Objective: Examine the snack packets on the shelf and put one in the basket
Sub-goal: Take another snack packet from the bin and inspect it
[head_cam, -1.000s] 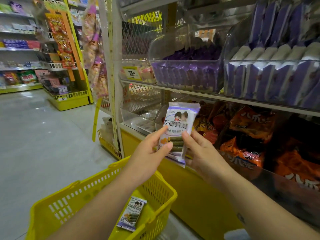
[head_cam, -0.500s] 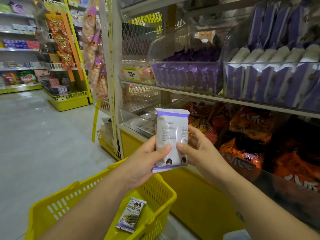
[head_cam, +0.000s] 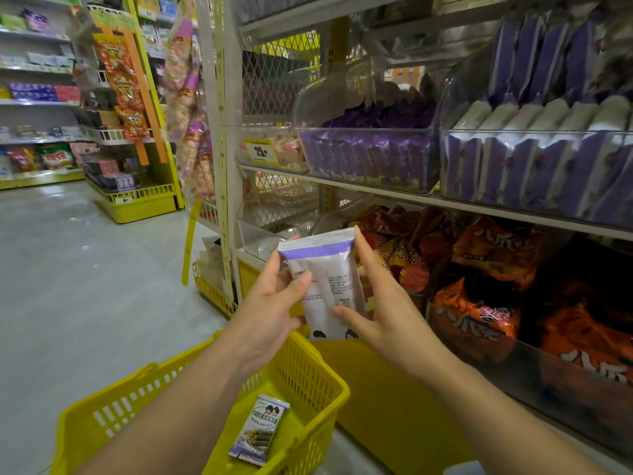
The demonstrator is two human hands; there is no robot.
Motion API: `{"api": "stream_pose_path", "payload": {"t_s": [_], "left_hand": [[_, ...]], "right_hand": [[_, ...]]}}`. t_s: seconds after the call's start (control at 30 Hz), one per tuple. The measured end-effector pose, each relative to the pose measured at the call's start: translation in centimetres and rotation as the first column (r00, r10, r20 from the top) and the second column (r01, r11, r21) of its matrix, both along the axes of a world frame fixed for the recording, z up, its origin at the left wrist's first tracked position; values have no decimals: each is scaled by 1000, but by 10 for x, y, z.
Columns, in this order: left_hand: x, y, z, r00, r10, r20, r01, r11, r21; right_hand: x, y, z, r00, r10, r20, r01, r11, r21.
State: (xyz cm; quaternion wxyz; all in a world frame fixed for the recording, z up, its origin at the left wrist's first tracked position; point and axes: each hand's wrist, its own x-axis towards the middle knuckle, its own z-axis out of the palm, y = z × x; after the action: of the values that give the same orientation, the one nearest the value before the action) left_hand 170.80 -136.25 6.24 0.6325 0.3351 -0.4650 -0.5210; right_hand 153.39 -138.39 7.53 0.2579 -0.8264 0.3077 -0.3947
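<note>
A yellow basket [head_cam: 137, 399] sat low at the left, with one snack packet [head_cam: 258, 430] lying flat inside. Above it, the left hand [head_cam: 274, 306] pinched a white-and-purple packet [head_cam: 325, 279] by its left edge, printed back facing the camera. The right hand [head_cam: 380, 313] gripped its right edge, before shelved orange bags [head_cam: 479, 313].

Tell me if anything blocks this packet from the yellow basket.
Nothing visible does. The left hand and right hand hold the snack packet above the far rim of the yellow basket; the left forearm crosses part of its open top, and the packet lying inside leaves room.
</note>
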Motion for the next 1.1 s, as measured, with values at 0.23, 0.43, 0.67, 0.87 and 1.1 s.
{"api": "stream_pose_path", "payload": {"t_s": [0.23, 0.43, 0.67, 0.87, 1.1], "left_hand": [[20, -2, 0, 962, -75, -263, 95, 993, 65], [28, -5, 3, 928, -14, -373, 51, 995, 88], [25, -5, 3, 915, 7, -403, 42, 993, 114], [19, -4, 7, 934, 77, -348, -40, 993, 111], [9, 1, 19, 969, 244, -47, -246, 969, -32]], "right_hand": [[-13, -1, 9, 953, 103, 285, -184, 944, 272], [-12, -1, 8, 922, -28, 385, -120, 928, 354], [-9, 1, 7, 920, -79, 383, -74, 926, 370], [-4, 2, 3, 912, -43, 408, -149, 891, 428], [-3, -11, 0, 841, -252, 478, -203, 672, 712]]}}
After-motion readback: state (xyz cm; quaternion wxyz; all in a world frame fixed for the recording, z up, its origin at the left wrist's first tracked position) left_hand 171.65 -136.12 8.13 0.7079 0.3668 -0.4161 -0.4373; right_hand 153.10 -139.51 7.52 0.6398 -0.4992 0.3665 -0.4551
